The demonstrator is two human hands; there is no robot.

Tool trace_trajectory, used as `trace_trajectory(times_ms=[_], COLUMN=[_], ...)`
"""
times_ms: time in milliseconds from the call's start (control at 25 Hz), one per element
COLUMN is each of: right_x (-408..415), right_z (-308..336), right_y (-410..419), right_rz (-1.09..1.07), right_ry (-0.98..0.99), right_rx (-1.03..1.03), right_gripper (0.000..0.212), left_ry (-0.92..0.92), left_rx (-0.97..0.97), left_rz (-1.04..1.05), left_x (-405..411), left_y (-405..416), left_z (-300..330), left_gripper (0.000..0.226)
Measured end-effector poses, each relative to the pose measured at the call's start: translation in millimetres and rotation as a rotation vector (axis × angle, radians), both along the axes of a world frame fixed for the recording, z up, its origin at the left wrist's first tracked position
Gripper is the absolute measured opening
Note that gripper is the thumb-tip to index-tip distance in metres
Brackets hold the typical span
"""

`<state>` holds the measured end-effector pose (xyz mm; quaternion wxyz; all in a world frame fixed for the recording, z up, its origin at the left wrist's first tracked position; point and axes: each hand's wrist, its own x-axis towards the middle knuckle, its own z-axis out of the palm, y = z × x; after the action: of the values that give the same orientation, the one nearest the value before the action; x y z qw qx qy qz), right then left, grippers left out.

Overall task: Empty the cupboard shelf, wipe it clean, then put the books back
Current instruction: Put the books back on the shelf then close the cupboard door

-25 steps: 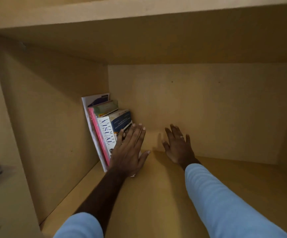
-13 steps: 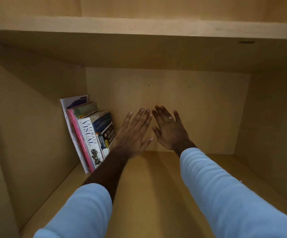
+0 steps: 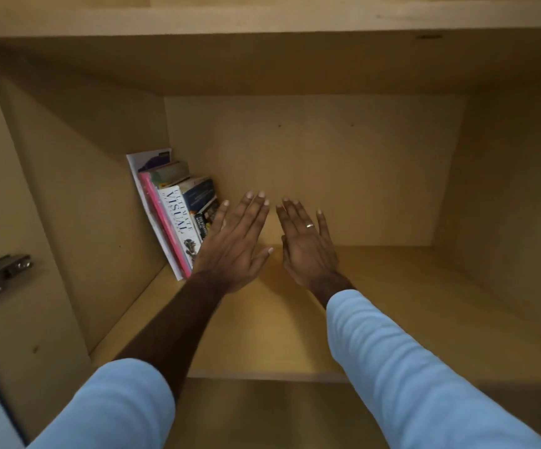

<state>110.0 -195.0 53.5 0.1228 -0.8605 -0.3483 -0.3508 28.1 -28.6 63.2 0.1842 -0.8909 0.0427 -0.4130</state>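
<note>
While the books [image 3: 178,215] lean leftward, left hand [image 3: 235,246] (flat-fingered) and right hand [image 3: 308,246] hover beside them.

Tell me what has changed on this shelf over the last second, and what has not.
The left hand came off the end book, which it was pressing flat a second ago, and lifted clear; the right hand rose from the shelf and drew in beside it. Both hands are open and hold nothing. The books lean against the left wall as before.
</note>
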Motion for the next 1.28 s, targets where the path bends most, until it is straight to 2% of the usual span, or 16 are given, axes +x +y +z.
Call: trace_trajectory(times_ms=[240, 440, 520, 760, 920, 1000, 1160, 1280], right_x=[-88, -189, -232, -338, -392, -420, -464, -484], right_z=[-10, -38, -47, -43, -37, -35, -38, -40], right_y=[-90, -180, -217, -305, -344, -356, -367, -380], right_rz=[-0.25, -0.536, -0.658, -0.935, -1.041, -1.082, -1.067, -1.022], right_ry=[0.041, 0.039, 0.037, 0.053, 0.089, 0.06, -0.075, -0.339], right_rx=[0.065, -0.027, -0.045, -0.154, -0.196, -0.268, -0.355, -0.336], right_gripper=[0.073, 0.101, 0.106, 0.088, 0.094, 0.089, 0.072, 0.054], left_ry=[0.061, 0.095, 0.16, 0.259, 0.267, 0.261, 0.204, 0.192], left_rx=[-0.032, -0.042, -0.077, -0.048, -0.067, -0.089, -0.133, -0.181], left_rz=[-0.219, -0.515, -0.6, -0.784, -0.89, -0.946, -1.084, -1.117], left_x=[-41, -99, -120, -184, -219, -230, -255, -276], left_y=[-83, -181, -218, -330, -380, -398, -429, -449], left_z=[-19, -62, -83, -105, -110, -116, -121, -120], left_gripper=[0.079, 0.078, 0.078, 0.078, 0.077, 0.076, 0.071, 0.069])
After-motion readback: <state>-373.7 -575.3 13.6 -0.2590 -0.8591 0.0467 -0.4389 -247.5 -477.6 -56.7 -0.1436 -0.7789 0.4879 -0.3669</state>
